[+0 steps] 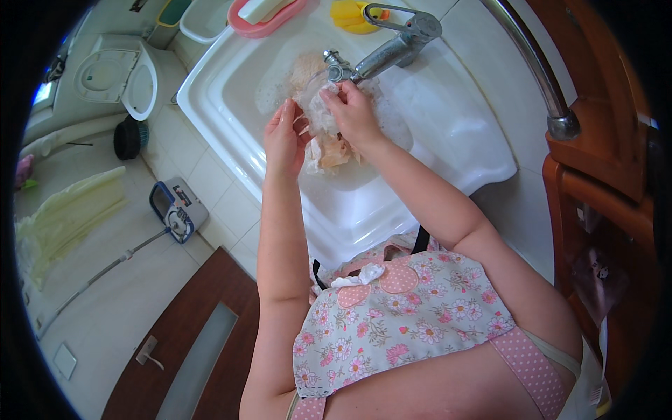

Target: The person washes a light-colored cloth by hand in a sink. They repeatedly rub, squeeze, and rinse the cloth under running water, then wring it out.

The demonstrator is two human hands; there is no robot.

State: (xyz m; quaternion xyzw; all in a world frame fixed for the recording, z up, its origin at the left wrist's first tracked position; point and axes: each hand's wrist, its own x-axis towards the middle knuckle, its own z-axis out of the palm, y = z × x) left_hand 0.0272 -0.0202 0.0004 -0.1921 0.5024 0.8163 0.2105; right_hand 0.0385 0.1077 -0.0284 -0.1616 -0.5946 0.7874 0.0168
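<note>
My right hand (352, 107) pinches a wet, whitish cloth (321, 113) just below the spout of the chrome faucet (391, 52). At the cloth's left side is my left hand (287, 131), its fingers curled; whether they grip an edge of it I cannot tell. Beneath both hands, in the soapy water of the white washbasin (336, 210), lies a bunched peach and white cloth (333, 152). Another peach-coloured piece (308, 68) rests in suds beyond them, left of the spout.
A yellow rubber duck (353, 16) and a pink soap dish (257, 32) with pale soap stand on the basin's far rim. A curved metal rail (530, 58) and a brown wooden cabinet (593, 184) are at the right. At the left are a toilet (139, 84) and a mop bucket (181, 207).
</note>
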